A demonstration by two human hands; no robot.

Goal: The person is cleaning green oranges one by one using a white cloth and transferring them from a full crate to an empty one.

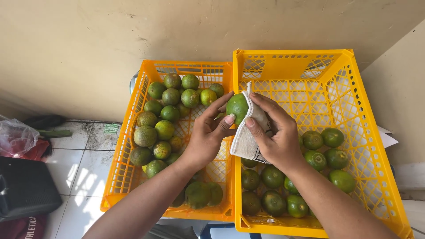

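Your two forearms rise from the bottom edge toward mid-frame, where both hands meet over the seam between two crates. Your left hand (pixel 207 138) cups a green citrus fruit (pixel 237 107) from the left, fingers curled round it, thumb pressing near its lower side. Your right hand (pixel 275 132) grips a pale cloth (pixel 244 142) and presses it against the fruit's right side, fingers spread over the fabric; the cloth's loose end hangs below the fruit. The fruit sits just above centre of the frame, held in the air, touching both hands and the cloth.

Outward from there, the left yellow crate (pixel 123 159) in the centre-left holds a heap of green fruit (pixel 164 128), some dull and brownish. The right yellow crate (pixel 376 146) holds shinier green fruit (pixel 316 159) along its lower part, its upper half showing bare lattice. At the far left of the frame, on the tiled floor (pixel 84 163), lie a clear plastic bag (pixel 15 137) and a black case (pixel 24 188).
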